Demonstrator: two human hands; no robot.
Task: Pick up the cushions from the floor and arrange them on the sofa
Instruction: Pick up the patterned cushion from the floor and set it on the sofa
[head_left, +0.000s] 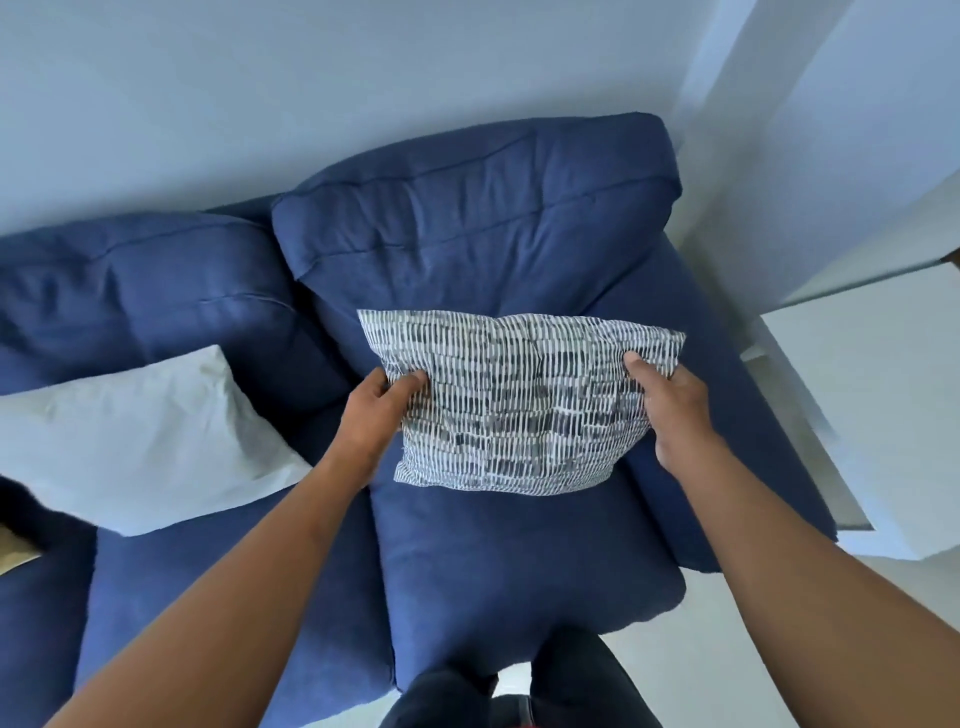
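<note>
A white cushion with a dark dashed pattern (524, 405) stands tilted on the right seat of the blue sofa (519, 561), leaning toward the back cushion (467, 218). My left hand (376, 410) grips its left edge, thumb on the front. Gripping the right edge is my right hand (670, 410). A plain white cushion (140, 436) lies on the left seat, resting against the left back cushion.
A white wall rises behind the sofa. A white side table (883, 405) stands close against the sofa's right arm. Pale floor shows at the bottom right. My dark-trousered legs (519, 691) are at the sofa's front edge.
</note>
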